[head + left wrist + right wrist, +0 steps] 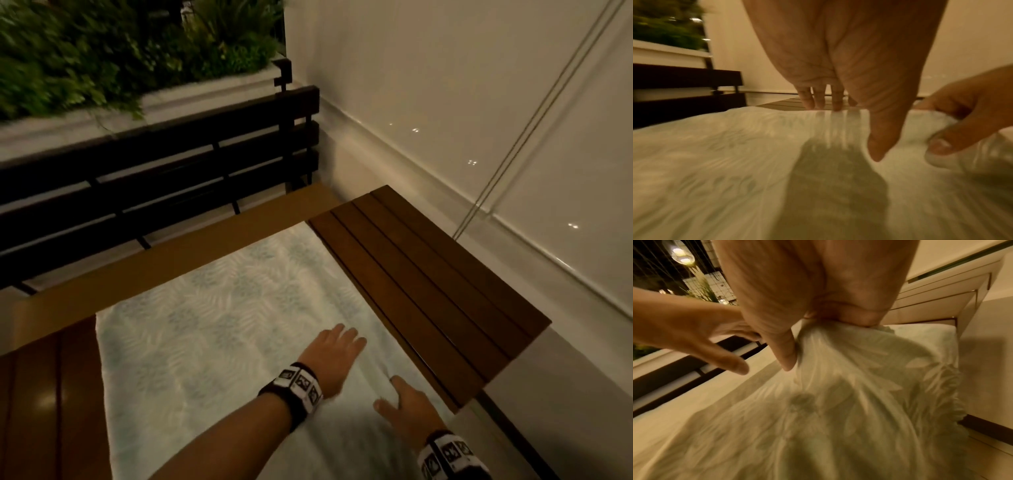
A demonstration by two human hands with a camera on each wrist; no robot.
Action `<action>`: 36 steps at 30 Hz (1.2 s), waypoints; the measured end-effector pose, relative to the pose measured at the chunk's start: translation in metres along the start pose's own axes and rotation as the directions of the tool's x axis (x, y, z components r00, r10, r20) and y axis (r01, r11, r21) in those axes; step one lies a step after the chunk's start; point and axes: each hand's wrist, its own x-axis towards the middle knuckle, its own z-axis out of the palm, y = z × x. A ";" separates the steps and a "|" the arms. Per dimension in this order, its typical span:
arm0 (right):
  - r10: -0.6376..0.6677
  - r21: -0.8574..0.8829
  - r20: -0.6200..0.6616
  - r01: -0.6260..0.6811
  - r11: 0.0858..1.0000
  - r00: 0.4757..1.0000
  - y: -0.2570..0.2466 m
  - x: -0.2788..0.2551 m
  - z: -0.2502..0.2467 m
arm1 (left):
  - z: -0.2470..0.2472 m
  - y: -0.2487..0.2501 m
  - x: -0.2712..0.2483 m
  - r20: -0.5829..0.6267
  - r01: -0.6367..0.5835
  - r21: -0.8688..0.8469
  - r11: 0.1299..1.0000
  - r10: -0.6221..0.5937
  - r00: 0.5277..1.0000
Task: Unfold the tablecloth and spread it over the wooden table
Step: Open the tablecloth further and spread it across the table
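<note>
No readable writing shows. The tablecloth (212,325) lies across the wooden table (428,274). The left hand (334,353) presses it, fingers straight. Only the right wrist view shows the right hand (818,308) bunching cloth in curled fingers at the table's edge.

Tablecloth (219,329): pale white-green cloth, faint leaf print, still partly folded into long strip. Lies flat across counter (428,274), dark brown wooden slats, bare wood showing on both sides of strip. Right edge of cloth gathered into creases under right grip (409,411), bunched folds fanning toward camera in right wrist view. Cloth under left grip (334,353) smooth, flat, stretching away to counter's far edge.
</note>
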 end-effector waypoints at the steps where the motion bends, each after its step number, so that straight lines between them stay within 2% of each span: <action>1: -0.054 -0.002 0.000 0.054 0.999 0.999 0.001 -0.002 -0.001 | -0.002 0.003 0.012 0.045 -0.096 0.052 0.994 0.094 0.995; 2: -0.104 0.000 -0.007 0.104 0.995 0.995 0.002 -0.003 -0.003 | -0.003 0.005 0.024 0.112 -0.196 0.111 0.974 0.184 0.977; 4: -0.184 0.007 -0.025 0.184 0.983 0.983 0.001 -0.004 -0.008 | -0.007 0.002 0.047 0.284 -0.370 0.204 0.906 0.307 0.908; 6: -0.206 0.055 -0.014 0.206 0.977 0.978 -0.002 -0.006 -0.015 | -0.009 -0.011 0.066 0.405 -0.448 0.218 0.867 0.338 0.850; 7: -0.197 0.068 0.002 0.196 0.978 0.980 -0.001 -0.006 -0.019 | -0.012 -0.022 0.074 0.434 -0.445 0.202 0.873 0.327 0.839; 10: -0.175 0.134 0.034 0.169 0.977 0.984 0.010 0.000 -0.024 | -0.039 -0.066 0.094 0.486 -0.320 0.222 0.921 0.180 0.855; 13: -0.142 0.117 0.025 0.138 0.984 0.990 0.024 0.006 -0.022 | -0.078 -0.117 0.101 0.432 -0.104 0.296 0.949 -0.036 0.901; 15: -0.124 0.087 -0.004 0.124 0.988 0.992 0.031 0.009 -0.020 | -0.097 -0.148 0.096 0.370 0.036 0.374 0.927 -0.185 0.910; 17: -0.092 0.079 -0.025 0.093 0.993 0.995 0.034 0.009 -0.017 | -0.108 -0.174 0.084 0.323 0.138 0.442 0.886 -0.301 0.897; 21: -0.035 0.089 -0.031 0.038 0.995 0.999 0.029 0.002 -0.006 | -0.111 -0.210 0.038 0.265 0.250 0.492 0.834 -0.417 0.869; 24: -0.052 0.133 0.003 0.051 0.990 0.999 0.010 -0.007 0.011 | -0.100 -0.225 -0.017 0.242 0.359 0.449 0.818 -0.498 0.833; 27: -0.125 0.188 0.057 0.112 0.976 0.991 -0.026 -0.023 0.041 | -0.083 -0.240 -0.088 0.201 0.508 0.338 0.792 -0.588 0.784; 30: -0.228 0.238 0.127 0.193 0.952 0.965 -0.068 -0.039 0.079 | -0.063 -0.252 -0.155 0.161 0.605 0.228 0.763 -0.642 0.749; 36: -0.388 0.093 0.209 0.377 0.922 0.898 -0.170 -0.073 0.185 | -0.019 -0.282 -0.292 0.070 0.721 0.054 0.691 -0.723 0.688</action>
